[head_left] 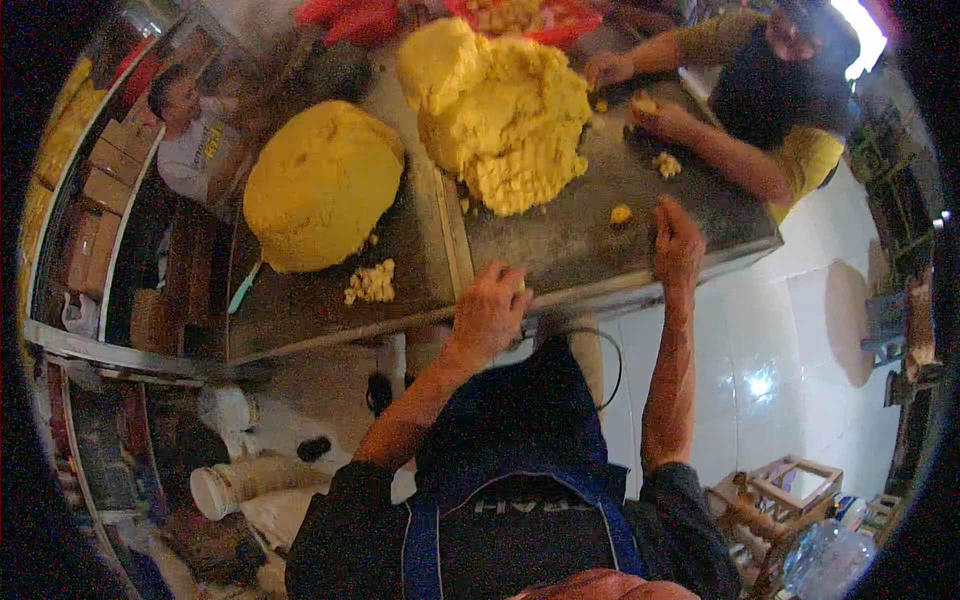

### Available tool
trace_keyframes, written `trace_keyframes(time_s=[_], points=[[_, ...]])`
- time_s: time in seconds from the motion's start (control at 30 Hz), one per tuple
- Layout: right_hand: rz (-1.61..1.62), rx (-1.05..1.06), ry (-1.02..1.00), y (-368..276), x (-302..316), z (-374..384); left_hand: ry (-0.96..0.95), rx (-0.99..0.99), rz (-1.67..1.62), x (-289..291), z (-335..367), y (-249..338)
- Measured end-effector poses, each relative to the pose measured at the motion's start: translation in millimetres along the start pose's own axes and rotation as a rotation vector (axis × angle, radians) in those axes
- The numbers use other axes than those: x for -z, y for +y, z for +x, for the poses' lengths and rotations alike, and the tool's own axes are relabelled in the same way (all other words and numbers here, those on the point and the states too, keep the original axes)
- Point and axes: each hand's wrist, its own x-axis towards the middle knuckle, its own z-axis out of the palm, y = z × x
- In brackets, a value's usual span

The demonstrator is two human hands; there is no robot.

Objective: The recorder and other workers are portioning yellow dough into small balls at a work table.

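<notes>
By R fingers (674,217), dough bit (620,214), axis unclear.

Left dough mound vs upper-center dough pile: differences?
Surface: the left mound looks mostly smooth; the center pile is rough and lumpy.
Shape: the left mound is one rounded oval; the center pile is irregular, with a smoother lump at its upper left.
Shared: both are large, yellow, and rest on the worktable.
</notes>
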Motion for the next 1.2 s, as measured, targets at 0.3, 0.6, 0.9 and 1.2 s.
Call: trace_keyframes(time_s=[0.3,0.6,0.9,1.2], points=[[0.027,0.039,-0.018,-1,7,2,0.663,-0.232,-0.340,88,303,-25],[0.075,0.057,0.059,1,6,-2,0.512,0.060,-0.024,99,160,-84],[0.075,0.078,0.049,13,-4,-3,0.022,0.336,0.220,72,-56,-153],[0.004,0.099,0.068,12,-1,-1,0.409,0.440,-0.354,97,-26,-149]])
